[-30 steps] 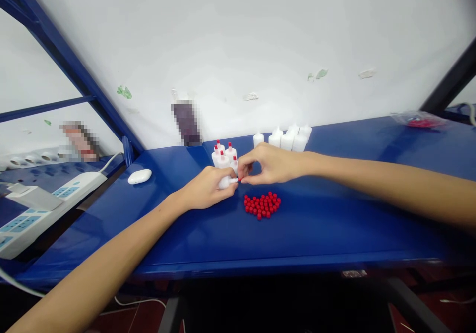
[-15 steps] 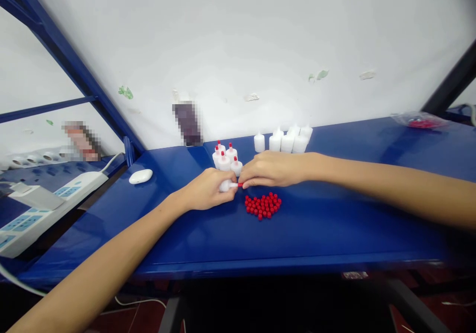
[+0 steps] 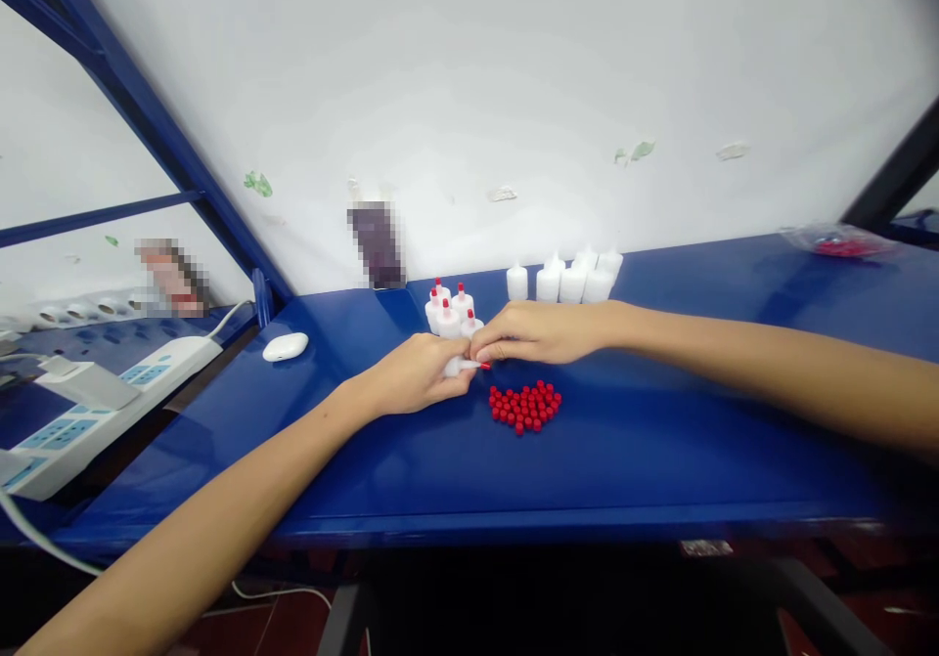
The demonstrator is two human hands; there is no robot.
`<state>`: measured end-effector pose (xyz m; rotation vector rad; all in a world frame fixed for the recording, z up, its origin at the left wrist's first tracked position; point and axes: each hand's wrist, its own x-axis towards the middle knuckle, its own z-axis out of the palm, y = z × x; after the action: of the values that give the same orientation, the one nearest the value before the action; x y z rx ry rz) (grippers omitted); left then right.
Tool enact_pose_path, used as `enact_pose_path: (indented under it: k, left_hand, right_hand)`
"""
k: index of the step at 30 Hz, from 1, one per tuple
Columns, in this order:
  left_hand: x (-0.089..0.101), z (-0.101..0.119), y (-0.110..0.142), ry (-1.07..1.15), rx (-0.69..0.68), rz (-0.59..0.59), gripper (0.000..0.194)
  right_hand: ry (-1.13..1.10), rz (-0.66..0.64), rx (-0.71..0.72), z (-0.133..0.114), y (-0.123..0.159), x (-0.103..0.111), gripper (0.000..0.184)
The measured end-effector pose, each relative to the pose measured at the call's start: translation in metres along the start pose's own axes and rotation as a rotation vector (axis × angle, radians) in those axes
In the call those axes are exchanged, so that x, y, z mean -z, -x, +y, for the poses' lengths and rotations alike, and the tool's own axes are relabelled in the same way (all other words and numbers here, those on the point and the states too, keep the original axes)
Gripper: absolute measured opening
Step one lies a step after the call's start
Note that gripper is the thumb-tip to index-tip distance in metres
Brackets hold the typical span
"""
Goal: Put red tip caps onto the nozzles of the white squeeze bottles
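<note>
My left hand point(image 3: 418, 374) is closed around a small white squeeze bottle point(image 3: 453, 367), which lies tilted with its nozzle to the right. A red cap point(image 3: 485, 366) sits on the nozzle tip. My right hand point(image 3: 539, 331) has its fingers pinched together just above the nozzle, close to the left thumb; what lies between the fingertips is hidden. Behind the hands stand several white bottles with red tips point(image 3: 448, 318), partly covered by the fingers. Nearer the front, a cluster of loose red caps point(image 3: 525, 407) rests on the blue table point(image 3: 587, 480).
White bottles without red caps point(image 3: 572, 282) stand by the wall behind my right hand. To the left are a white earphone case point(image 3: 286, 347) and a power strip point(image 3: 80, 431) with a plugged-in charger. A clear plastic bag with red contents point(image 3: 840, 243) lies far right.
My right fingertips have shifted up off the red cap, which now shows more fully at the nozzle tip. The left hand still holds the bottle. The whole view has shifted slightly.
</note>
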<state>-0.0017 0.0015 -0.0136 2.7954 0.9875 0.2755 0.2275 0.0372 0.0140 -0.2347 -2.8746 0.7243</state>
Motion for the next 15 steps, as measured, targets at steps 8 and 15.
enact_pose_path:
  k: [8,15]
  left_hand:
    - [0.0,-0.0025,0.0004,0.032,-0.007,0.024,0.019]
    - [0.0001,-0.0021,0.0005,0.016,0.03,0.034,0.017]
  right_hand:
    - [-0.028,-0.04,-0.05,0.0008,0.0077,0.0033,0.029]
    - [0.077,-0.077,-0.09,0.0041,0.0072,0.0034,0.023]
